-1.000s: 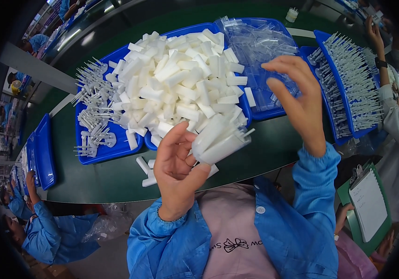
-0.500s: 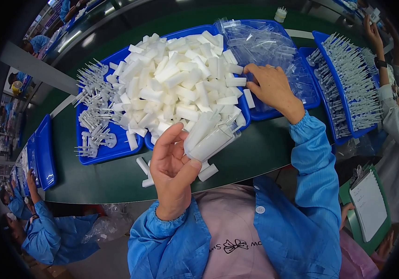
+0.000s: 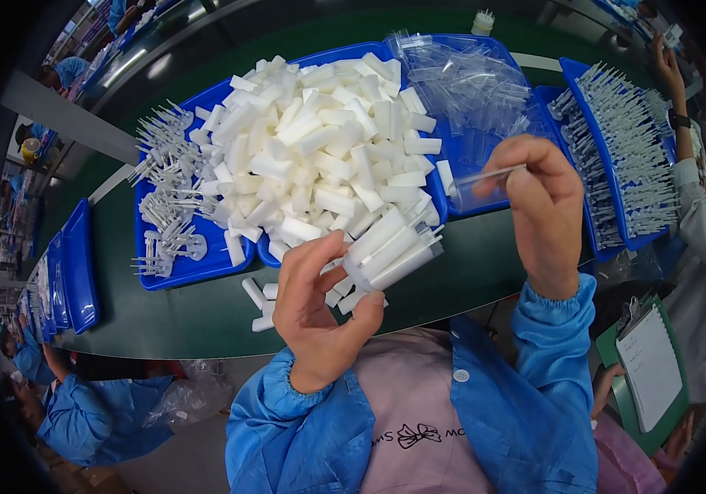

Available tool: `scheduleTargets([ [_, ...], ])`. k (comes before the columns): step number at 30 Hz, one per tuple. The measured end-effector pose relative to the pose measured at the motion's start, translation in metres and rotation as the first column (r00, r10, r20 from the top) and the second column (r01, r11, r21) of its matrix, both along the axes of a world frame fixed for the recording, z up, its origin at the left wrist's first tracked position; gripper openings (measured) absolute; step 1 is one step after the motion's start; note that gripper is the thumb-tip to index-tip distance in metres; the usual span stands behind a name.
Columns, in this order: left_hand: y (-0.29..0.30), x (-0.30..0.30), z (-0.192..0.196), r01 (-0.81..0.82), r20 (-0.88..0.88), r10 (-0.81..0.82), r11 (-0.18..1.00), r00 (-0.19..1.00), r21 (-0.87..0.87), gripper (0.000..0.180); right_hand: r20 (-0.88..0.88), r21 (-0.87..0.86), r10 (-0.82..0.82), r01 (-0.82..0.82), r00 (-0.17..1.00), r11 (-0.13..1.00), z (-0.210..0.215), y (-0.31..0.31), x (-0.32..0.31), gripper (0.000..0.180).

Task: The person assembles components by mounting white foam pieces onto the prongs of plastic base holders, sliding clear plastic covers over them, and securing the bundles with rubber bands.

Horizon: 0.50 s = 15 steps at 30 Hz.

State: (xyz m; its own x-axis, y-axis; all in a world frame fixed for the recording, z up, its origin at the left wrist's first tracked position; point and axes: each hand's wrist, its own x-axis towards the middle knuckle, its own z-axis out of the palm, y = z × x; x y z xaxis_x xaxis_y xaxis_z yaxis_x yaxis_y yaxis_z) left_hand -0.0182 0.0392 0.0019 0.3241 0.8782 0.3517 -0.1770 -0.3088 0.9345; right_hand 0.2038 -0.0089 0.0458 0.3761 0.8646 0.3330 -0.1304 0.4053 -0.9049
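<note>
My left hand [image 3: 316, 317], closed at its fingertips, holds a clear plastic holder with white foam rods [image 3: 394, 253] in it; thin prongs stick out at the far end. In my right hand [image 3: 546, 206] a thin clear plastic piece [image 3: 484, 179] is pinched between thumb and fingers, its free end pointing left. A heap of white foam rods [image 3: 312, 140] fills the blue tray beyond my left hand. Beyond my right hand lies a blue tray [image 3: 472, 202] with many clear plastic pieces [image 3: 472, 86]. One foam rod [image 3: 445, 176] rests at that tray's left side.
White pronged parts [image 3: 163, 148] lie in a blue tray at left; more pronged parts [image 3: 616, 156] stand in a tray at right. Loose foam rods [image 3: 262, 317] are on the green table [image 3: 163, 317] near its front edge. A person holds a clipboard [image 3: 649, 362] at right.
My right hand has come back from the clear-plastic tray toward me, now with a clear plastic piece in it. My left hand and its holder have shifted slightly right.
</note>
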Motion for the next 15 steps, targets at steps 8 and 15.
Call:
scheduleTargets([
  [8,-0.004,-0.003,0.004,-0.044,-0.089,0.065,0.976,0.994,0.215,0.057,0.150,-0.145,-0.012,0.034,0.989,0.989,0.012,-0.010,-0.012,0.028],
  [15,-0.005,-0.001,0.019,0.005,-0.276,0.111,0.921,0.955,0.389,0.054,0.164,-0.173,0.043,-0.015,0.986,0.985,0.008,-0.011,-0.012,0.026],
])
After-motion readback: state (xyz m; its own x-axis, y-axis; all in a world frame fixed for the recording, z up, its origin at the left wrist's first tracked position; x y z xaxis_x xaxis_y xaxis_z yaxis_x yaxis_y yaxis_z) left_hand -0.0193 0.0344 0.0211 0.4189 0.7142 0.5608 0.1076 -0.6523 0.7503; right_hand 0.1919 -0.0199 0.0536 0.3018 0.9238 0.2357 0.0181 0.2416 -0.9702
